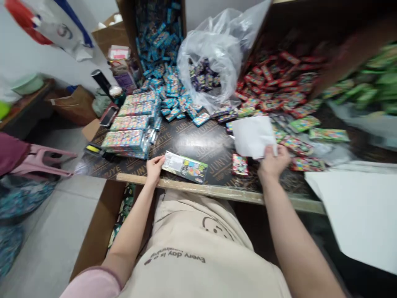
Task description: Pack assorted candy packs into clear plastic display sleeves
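Two pinches, I see: left hand [154,169], packet [186,167]; right hand [273,164], white paper [254,135].
"JUN" lettering [217,165] reads near the counter's [192,142] front edge.

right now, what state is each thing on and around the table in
left hand: pinching
printed package: flat, held at one end
right hand: gripping
white sheet: held by its edge
clear plastic bag: open, dark packets inside
red packets: loosely heaped
packet bundles: stacked in rows
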Demonstrator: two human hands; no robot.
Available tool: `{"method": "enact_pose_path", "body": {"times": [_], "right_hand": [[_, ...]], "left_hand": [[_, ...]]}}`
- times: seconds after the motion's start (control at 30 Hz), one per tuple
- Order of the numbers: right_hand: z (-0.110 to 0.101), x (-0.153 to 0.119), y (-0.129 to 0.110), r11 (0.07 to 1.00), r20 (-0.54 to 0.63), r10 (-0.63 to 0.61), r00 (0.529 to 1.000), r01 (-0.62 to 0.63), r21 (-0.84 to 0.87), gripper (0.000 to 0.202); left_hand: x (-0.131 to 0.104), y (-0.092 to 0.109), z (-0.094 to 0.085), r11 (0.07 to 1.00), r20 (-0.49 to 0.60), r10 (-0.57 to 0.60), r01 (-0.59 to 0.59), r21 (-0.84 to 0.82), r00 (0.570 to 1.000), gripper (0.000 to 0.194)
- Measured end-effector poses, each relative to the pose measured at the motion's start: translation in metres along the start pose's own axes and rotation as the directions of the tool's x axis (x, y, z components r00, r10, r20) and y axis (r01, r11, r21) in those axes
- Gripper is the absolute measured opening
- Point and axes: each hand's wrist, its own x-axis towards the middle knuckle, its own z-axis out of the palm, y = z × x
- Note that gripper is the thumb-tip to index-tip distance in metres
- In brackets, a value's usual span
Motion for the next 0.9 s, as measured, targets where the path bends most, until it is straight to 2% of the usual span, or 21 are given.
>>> {"method": "enact_pose_path", "body": {"times": [0.07,0.1,0.17,0.23,0.33,0.43,0.63,0.7,0.77,0.83,0.9], "right_hand": [[-0.002,0.005,0.003,0.999,-0.010,0.010,1.000,-0.010,0.034,0.042],[-0.005,0.008,0.004,0.997,0.033,0.028,0.999,-0.030,0.069,0.043],[-0.016,0.011,0.003,0.952,0.266,0.102,0.959,-0.172,0.254,0.044],[-0.027,0.011,-0.002,0.890,0.418,0.123,0.900,-0.286,0.354,0.046],[-0.036,0.008,-0.013,0.861,0.455,0.147,0.878,-0.340,0.379,0.047],[-0.036,0.005,-0.018,0.829,0.472,0.184,0.862,-0.394,0.398,0.044],[-0.037,0.005,-0.017,0.688,0.528,0.161,0.834,-0.479,0.546,0.041],[-0.039,0.008,-0.018,0.666,0.514,0.137,0.847,-0.463,0.585,0.040],[-0.040,0.010,-0.023,0.688,0.450,0.090,0.889,-0.382,0.617,0.039],[-0.040,0.007,-0.033,0.796,0.394,0.014,0.919,-0.248,0.552,0.038],[-0.038,-0.007,-0.045,0.943,0.452,-0.054,0.891,-0.104,0.316,0.038]], "left_hand": [[0.000,-0.001,0.001,1.000,0.004,0.006,-0.006,-0.011,1.000,0.039],[0.000,-0.002,0.002,1.000,0.016,0.001,-0.001,-0.015,1.000,0.040],[0.001,-0.004,0.003,1.000,0.030,-0.011,0.012,-0.025,1.000,0.041],[0.002,-0.006,0.003,1.000,0.024,-0.003,0.004,-0.007,1.000,0.041],[0.002,-0.008,0.003,1.000,0.001,0.003,-0.003,0.012,1.000,0.040],[0.001,-0.007,0.003,1.000,0.001,-0.011,0.011,0.002,1.000,0.037],[0.003,-0.010,0.005,0.999,-0.003,0.020,-0.020,0.033,1.000,0.036],[0.005,-0.014,0.003,0.996,-0.029,0.067,-0.065,0.063,0.997,0.040],[0.003,-0.015,0.002,0.976,-0.041,0.167,-0.159,0.151,0.985,0.044],[-0.005,-0.012,0.001,0.892,-0.014,0.338,-0.316,0.322,0.941,0.046],[-0.021,-0.005,0.003,0.743,0.062,0.503,-0.468,0.478,0.862,0.045]]}}
